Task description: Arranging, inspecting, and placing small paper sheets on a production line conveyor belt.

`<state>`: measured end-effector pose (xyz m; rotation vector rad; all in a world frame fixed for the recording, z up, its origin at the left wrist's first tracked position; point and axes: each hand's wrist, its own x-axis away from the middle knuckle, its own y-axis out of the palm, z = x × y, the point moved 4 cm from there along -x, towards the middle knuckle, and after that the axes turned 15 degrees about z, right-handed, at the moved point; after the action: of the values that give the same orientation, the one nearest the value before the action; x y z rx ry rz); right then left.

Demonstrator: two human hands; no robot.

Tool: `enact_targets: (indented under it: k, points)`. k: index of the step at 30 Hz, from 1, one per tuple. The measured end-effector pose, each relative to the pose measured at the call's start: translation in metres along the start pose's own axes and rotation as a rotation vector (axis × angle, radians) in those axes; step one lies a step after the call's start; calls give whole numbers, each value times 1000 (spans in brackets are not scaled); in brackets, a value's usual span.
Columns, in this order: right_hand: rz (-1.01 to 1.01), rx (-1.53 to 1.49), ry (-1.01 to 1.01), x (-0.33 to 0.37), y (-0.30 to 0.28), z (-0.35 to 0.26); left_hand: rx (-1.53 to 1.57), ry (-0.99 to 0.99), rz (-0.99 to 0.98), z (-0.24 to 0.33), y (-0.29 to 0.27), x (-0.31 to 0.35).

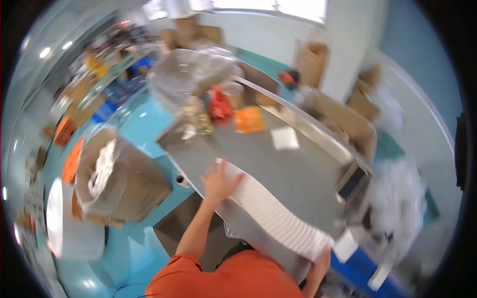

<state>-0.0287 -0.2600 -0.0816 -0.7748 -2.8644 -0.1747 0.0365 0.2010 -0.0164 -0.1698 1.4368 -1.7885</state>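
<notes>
A long row of thin white pieces (273, 211), packed face to face like a stack laid on its side, curves along the near edge of the grey worktable (303, 176). My left hand (218, 181) rests by the row's left end, fingers spread, with the thumb side against the white pieces. At the other end my right hand (322, 260) closes round the last pieces; some of its fingers are hidden beneath them. Motion blur hides the pieces' finer detail.
On the table's far part lie an orange packet (249, 119), a red bag (219, 104) and a white square sheet (284, 138). A dark-topped device (353, 181) sits at the right. A plastic-lined carton (134, 184) stands on the floor at left.
</notes>
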Motion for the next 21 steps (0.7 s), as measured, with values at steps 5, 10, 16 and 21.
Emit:
enact_targets:
  k: [5, 10, 16, 21]
  points:
    - [98, -22, 366, 4, 45, -13, -84, 220, 127, -14, -5, -17]
    - [184, -79, 484, 7, 10, -7, -43, 163, 36, -5, 4, -20]
    - [78, 493, -54, 7, 36, -30, 3, 169, 21, 12, 3, -5]
    - [262, -200, 735, 21, 35, -30, 16, 152, 38, 11, -3, 0]
